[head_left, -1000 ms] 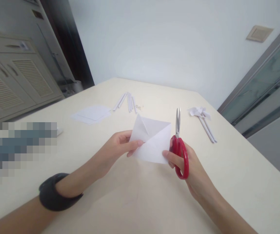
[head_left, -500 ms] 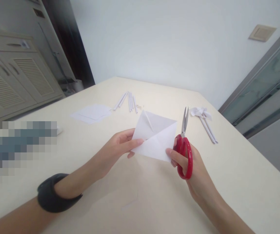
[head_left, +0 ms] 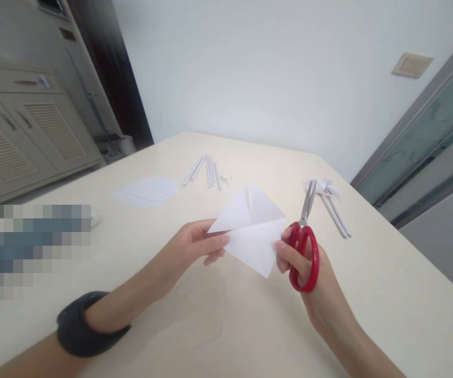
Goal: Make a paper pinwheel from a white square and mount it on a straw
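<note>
A square of white paper, with slits cut in from its corners, is held above the table between both hands. My left hand pinches its left side, thumb on top and fingers beneath. My right hand grips the paper's right edge between thumb and fingertips. Red-handled scissors hang on that same hand, the thumb through one loop; their blades point away from me and look nearly closed. A slit at the left corner gapes beside my left thumb.
On the cream table lie white paper sheets at the left and several rolled paper sticks at the back. Small bits sit beside the sticks. Paper pinwheels on sticks lie at the right. A blurred patch covers the left edge.
The paper has turned clockwise between my hands, one corner now pointing toward me. The scissors have tilted to the right and their blades look closer together. The view has shifted slightly.
</note>
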Demonstrator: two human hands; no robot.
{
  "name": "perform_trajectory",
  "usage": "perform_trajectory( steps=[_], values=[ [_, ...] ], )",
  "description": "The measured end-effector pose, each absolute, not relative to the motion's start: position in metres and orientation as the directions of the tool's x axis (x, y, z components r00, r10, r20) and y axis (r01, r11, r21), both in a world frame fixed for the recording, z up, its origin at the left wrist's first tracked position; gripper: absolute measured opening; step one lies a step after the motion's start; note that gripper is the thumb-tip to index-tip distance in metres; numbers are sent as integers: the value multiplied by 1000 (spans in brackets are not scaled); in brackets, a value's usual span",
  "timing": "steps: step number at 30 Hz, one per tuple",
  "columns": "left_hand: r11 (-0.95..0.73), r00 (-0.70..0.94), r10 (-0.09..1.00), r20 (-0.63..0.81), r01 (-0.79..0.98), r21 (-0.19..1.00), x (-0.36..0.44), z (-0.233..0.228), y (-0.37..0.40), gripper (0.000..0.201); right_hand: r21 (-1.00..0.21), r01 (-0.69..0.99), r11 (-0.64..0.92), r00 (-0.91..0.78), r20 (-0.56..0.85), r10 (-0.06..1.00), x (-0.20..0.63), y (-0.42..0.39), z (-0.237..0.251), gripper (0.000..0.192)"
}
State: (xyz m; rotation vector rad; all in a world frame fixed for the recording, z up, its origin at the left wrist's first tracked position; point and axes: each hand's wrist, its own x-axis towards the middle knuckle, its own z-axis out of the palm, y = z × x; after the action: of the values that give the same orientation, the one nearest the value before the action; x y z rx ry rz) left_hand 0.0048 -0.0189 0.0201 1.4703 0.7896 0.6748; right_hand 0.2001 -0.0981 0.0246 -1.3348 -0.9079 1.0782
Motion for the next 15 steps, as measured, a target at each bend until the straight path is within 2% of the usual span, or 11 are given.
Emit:
perform_trajectory(
  steps=[4, 9, 13, 15],
  values=[
    [7, 624, 780, -48, 67, 998, 6, 19, -21, 16, -995, -98, -4, 312, -35, 949, 208, -95, 21, 13],
    [30, 599, 800, -32, 13, 999, 6, 20, -22, 11, -989, -146, 31, 299, -14, 954, 210, -92, 14, 11],
    [166, 643, 765, -37, -142, 976, 7, 24, -22, 12, -984, -164, 68, 320, 12, 947, 206, -93, 12, 11],
    [210, 687, 724, -66, -128, 969, 9, 24, -23, 13, -982, -174, 78, 317, 19, 948, 204, -94, 13, 12]
  ],
)
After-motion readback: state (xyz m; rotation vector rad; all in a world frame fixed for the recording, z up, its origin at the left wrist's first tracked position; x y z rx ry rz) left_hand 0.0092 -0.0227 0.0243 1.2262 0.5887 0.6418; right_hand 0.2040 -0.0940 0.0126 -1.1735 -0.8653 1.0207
